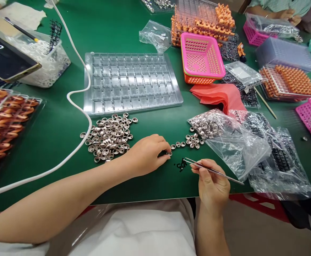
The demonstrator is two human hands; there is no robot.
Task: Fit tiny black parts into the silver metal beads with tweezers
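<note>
My left hand (151, 153) rests low over the green table, thumb and fingertips closed on a small silvery metal cup (169, 153). Three similar cups stand in a row just right of it, leading to a small cluster of cups (194, 141). A large pile of the same cups (109, 137) lies left of that hand. Steel tweezers (195, 163) are gripped in my right hand (212, 183), pointing left. Their tips are over or beside a little heap of tiny black parts (181, 165); whether they hold one I cannot tell.
A clear compartment tray (132, 81) lies ahead. A white cable (77, 94) crosses at left, near a phone (9, 57) and orange parts (9, 128). Right are plastic bags (240, 149), a pink basket (202, 53) and red sheets (222, 97). Another person's hands (287, 16) show far right.
</note>
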